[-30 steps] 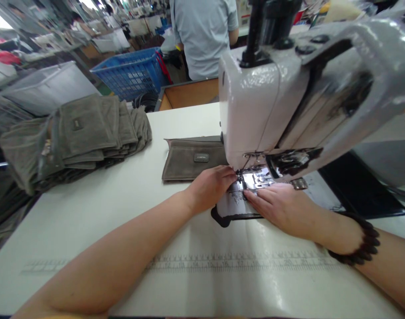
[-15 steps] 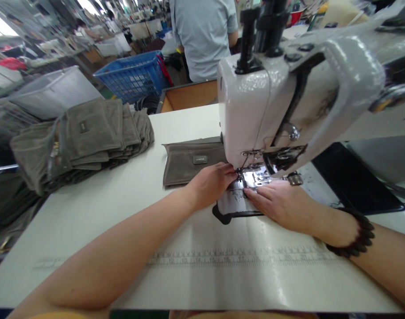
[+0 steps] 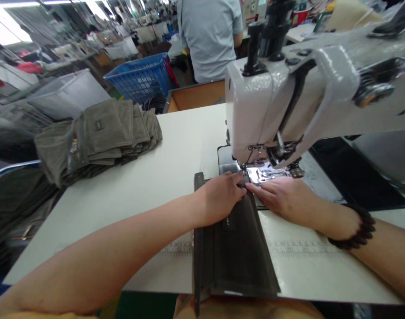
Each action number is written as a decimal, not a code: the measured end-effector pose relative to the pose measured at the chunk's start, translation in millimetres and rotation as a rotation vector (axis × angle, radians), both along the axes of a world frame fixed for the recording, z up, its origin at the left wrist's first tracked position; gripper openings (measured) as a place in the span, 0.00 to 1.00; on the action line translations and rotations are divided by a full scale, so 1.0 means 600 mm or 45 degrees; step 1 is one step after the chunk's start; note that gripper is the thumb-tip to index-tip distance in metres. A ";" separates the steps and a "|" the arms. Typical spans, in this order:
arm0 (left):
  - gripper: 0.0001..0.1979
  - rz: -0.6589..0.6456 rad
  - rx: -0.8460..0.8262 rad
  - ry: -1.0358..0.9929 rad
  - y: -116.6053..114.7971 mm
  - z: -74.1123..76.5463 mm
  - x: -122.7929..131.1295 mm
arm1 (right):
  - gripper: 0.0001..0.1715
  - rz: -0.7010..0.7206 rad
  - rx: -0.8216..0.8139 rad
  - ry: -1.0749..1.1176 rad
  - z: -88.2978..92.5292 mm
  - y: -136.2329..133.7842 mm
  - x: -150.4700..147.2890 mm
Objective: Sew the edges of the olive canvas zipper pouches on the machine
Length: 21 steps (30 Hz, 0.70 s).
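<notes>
A dark olive fabric piece (image 3: 242,261) with a small label lies lengthwise toward me, its far edge at the needle area of the white sewing machine (image 3: 255,97). Its near end reaches the table's front edge. My left hand (image 3: 218,199) rests over the far part of this piece, thumb and fingers closed on it close to the presser foot (image 3: 244,172). My right hand (image 3: 285,197) lies flat with fingers stretched out to the right of the needle, fingertips at the fabric's far right corner. The exact stitching point is partly hidden by my fingers.
A pile of similar olive fabric pieces (image 3: 112,133) lies on the left of the white table (image 3: 139,186). Behind stand a blue crate (image 3: 142,77), a wooden-sided box (image 3: 195,96) and a person in a light shirt (image 3: 210,40). A black flat panel (image 3: 355,173) lies right of the machine.
The fabric piece has turned from lying crosswise left of the needle to lying lengthwise toward me. My left hand moved slightly nearer with it; my right hand stayed almost in place.
</notes>
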<state>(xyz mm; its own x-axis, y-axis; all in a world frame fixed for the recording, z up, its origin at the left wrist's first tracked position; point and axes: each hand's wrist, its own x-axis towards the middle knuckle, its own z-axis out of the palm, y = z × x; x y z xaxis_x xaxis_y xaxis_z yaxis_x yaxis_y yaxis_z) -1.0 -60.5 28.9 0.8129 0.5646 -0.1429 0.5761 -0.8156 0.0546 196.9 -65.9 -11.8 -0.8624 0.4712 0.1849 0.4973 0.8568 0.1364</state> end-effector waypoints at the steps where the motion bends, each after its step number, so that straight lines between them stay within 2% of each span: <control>1: 0.10 0.015 -0.011 0.000 0.003 0.000 0.000 | 0.19 -0.007 0.000 -0.008 0.000 0.001 -0.001; 4: 0.10 0.053 -0.030 0.017 0.004 0.006 0.003 | 0.18 -0.035 0.007 -0.011 0.004 0.001 -0.005; 6: 0.12 0.066 -0.015 0.058 -0.012 0.015 0.005 | 0.17 -0.074 -0.019 0.001 0.013 -0.006 -0.007; 8: 0.22 0.059 -0.006 0.064 -0.048 0.026 0.005 | 0.12 -0.145 -0.108 -0.002 0.030 -0.024 -0.006; 10: 0.35 0.011 -0.025 0.005 -0.099 0.032 0.003 | 0.04 -0.195 -0.235 -0.042 0.052 -0.054 -0.002; 11: 0.38 -0.034 -0.024 -0.036 -0.125 0.032 0.001 | 0.02 -0.195 -0.297 -0.070 0.062 -0.073 0.000; 12: 0.36 -0.072 -0.006 -0.081 -0.150 0.029 -0.002 | 0.04 -0.174 -0.346 -0.079 0.071 -0.093 0.002; 14: 0.23 -0.104 0.070 -0.213 -0.187 0.019 -0.009 | 0.05 -0.122 -0.419 -0.032 0.079 -0.134 0.005; 16: 0.15 -0.055 0.070 -0.411 -0.204 0.008 -0.018 | 0.04 -0.117 -0.415 0.090 0.074 -0.171 0.007; 18: 0.14 0.097 -0.021 -0.665 -0.205 0.003 -0.027 | 0.03 -0.125 -0.305 0.224 0.057 -0.201 0.008; 21: 0.12 0.367 -0.117 -0.968 -0.201 0.013 -0.037 | 0.10 -0.072 -0.134 0.362 0.029 -0.227 0.010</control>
<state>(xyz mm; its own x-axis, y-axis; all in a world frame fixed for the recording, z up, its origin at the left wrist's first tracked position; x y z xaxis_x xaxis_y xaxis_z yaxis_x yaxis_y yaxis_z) -23.4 -181.2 36.9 0.5313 0.7790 0.3329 0.5410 -0.6144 0.5743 203.2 -202.2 5.8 -0.7550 0.5466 0.3622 0.5503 0.8285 -0.1032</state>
